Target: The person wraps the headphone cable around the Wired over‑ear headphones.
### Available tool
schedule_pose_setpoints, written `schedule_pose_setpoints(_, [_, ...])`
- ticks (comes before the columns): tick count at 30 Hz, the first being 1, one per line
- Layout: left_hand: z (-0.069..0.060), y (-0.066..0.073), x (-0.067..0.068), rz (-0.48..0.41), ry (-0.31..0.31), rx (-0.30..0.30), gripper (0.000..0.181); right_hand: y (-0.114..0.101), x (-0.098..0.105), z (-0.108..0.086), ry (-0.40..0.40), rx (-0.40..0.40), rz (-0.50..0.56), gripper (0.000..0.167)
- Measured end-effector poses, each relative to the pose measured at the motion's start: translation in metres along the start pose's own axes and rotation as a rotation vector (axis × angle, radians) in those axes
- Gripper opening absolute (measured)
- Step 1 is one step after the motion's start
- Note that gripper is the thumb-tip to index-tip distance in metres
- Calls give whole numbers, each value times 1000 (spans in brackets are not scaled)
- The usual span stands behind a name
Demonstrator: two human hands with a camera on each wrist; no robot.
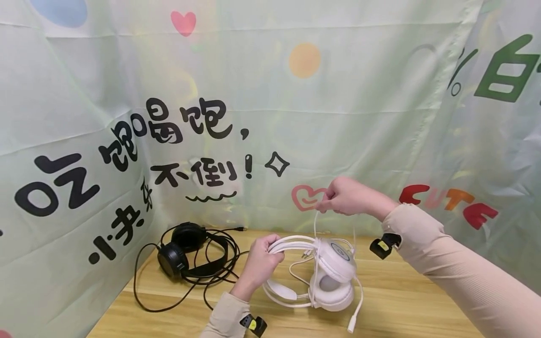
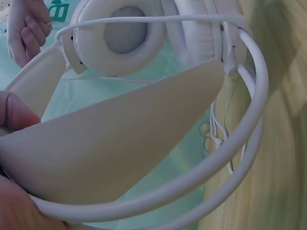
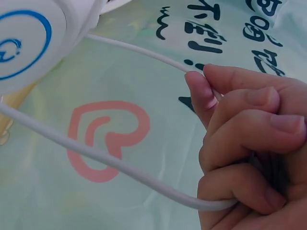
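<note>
White over-ear headphones (image 1: 336,260) with a thin microphone arm are held above the wooden table. My left hand (image 1: 261,263) grips them by the headband (image 2: 110,143), whose twin outer tubes show in the left wrist view. Higher up and to the right, my right hand (image 1: 352,196) pinches a white cable (image 3: 139,52) between thumb and forefinger. Another stretch of that cable runs into its curled lower fingers in the right wrist view. The cable also passes across the ear cups (image 2: 124,36). A small white plug (image 1: 307,254) is partly visible behind the headband.
Black headphones (image 1: 173,260) lie on the table's left side, with their black cable (image 1: 230,256) coiled loosely about them. A printed cloth (image 1: 253,70) hangs behind and along the sides. The wooden tabletop (image 1: 393,291) extends to the right.
</note>
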State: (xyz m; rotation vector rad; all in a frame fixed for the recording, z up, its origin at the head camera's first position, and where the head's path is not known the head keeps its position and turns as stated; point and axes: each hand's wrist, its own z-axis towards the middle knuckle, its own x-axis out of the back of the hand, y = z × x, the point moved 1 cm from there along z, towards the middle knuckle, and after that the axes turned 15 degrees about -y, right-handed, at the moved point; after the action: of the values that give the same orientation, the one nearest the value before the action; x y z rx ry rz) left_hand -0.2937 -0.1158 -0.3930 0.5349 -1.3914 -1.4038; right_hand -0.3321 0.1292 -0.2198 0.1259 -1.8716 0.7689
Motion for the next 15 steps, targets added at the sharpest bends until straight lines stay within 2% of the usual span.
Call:
schedule_pose_setpoints(7, [0,-2,5,22,87,45,19,-7,0,-2,-15,5,-16,28])
schedule_pose_setpoints(15, [2,-6,12,126,176,65,19,-9,0,-5,-22,7,-40,28])
